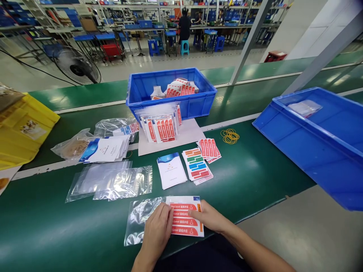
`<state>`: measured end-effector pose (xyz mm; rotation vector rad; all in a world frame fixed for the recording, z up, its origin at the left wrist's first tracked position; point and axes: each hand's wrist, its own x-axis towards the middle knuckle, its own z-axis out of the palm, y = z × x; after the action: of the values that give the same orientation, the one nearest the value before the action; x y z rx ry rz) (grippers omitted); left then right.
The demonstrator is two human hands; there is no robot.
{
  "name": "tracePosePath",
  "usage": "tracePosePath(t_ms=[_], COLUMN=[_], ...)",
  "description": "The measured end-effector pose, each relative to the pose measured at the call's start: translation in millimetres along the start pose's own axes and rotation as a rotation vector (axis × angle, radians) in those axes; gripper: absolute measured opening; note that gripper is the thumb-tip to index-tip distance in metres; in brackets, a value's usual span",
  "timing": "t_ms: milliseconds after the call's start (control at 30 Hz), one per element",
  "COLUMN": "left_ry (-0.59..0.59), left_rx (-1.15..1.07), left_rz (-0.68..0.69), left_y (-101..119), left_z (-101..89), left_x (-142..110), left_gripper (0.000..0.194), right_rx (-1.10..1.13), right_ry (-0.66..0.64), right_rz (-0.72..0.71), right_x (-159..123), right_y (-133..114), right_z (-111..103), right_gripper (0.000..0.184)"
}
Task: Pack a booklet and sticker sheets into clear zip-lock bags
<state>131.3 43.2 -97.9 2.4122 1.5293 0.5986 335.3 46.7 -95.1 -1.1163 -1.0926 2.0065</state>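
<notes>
My right hand (211, 216) grips the right side of a small stack of sticker sheets (184, 222), thumb on top. The top sheet has red label strips; an orange-marked sheet and a blue-cornered paper peek out behind it. My left hand (159, 226) is closed at the edge of a clear zip bag (136, 219), beside the sheets' left end; its fingertips are partly hidden. Just beyond lie a pile of white booklets (171, 173), a pile of multicoloured sticker sheets (196, 166) and a pile of red label sheets (210, 149).
Empty zip bags (121, 183) and more booklets (106, 149) lie to the left. Filled bags (161, 128) stand against a blue bin (172, 104). Yellow rubber bands (230, 136), a tilted blue bin (306, 139) and a yellow bin (28, 128) flank the work area.
</notes>
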Motion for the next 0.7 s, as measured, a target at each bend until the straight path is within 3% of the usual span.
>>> tracePosePath(t_ms=[200, 367, 567, 700], left_ry=[-0.020, 0.029, 0.121, 0.130], left_rx=[-0.146, -0.336, -0.432, -0.434], left_rz=[-0.020, -0.160, -0.121, -0.030], left_y=[11.4, 10.9, 20.9, 18.4], left_z=[-7.4, -32.6, -56.9, -70.1], left_x=[3.2, 8.1, 20.5, 31.2], left_gripper=[0.013, 0.012, 0.012, 0.009], right_rx=[-0.184, -0.016, -0.119, -0.159], right_ry=[-0.058, -0.219, -0.034, -0.085], right_rz=[-0.008, -0.123, -0.229, -0.290], right_x=[8.9, 12.3, 35.2, 50.6], right_y=[-0.5, -22.1, -36.3, -50.1], right_z=[16.0, 13.7, 29.6, 38.7], right_gripper=[0.040, 0.045, 0.041, 0.028])
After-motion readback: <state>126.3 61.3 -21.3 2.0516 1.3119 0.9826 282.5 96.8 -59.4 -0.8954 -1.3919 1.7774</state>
